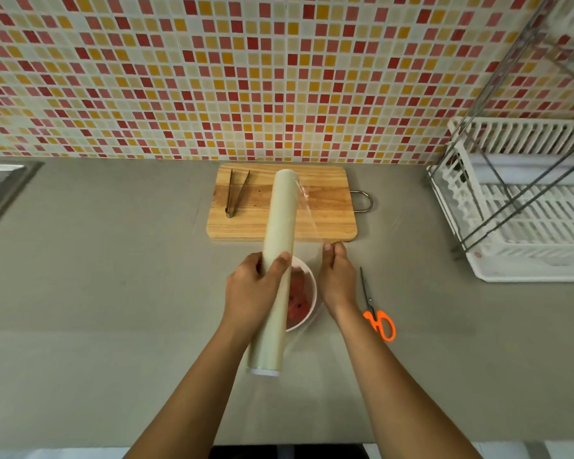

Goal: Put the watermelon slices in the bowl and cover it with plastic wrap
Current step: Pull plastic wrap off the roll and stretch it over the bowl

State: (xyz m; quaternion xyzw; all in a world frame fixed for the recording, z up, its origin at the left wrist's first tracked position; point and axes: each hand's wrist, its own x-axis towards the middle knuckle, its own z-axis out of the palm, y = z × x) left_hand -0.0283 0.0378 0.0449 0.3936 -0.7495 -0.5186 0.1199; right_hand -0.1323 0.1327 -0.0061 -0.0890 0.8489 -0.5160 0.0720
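A white bowl (309, 294) holding red watermelon slices (297, 298) sits on the grey counter between my hands, partly hidden by the roll. My left hand (251, 289) grips a long pale roll of plastic wrap (277, 246), held above the bowl and pointing away from me. My right hand (337, 276) pinches the free edge of the clear film (307, 213), which stretches from the roll's right side down to my fingertips.
A wooden cutting board (325, 207) with metal tongs (234, 193) lies behind the bowl. Orange-handled scissors (376, 313) lie right of my right wrist. A white dish rack (524, 207) stands at the right, a steel sink (0, 187) at the far left.
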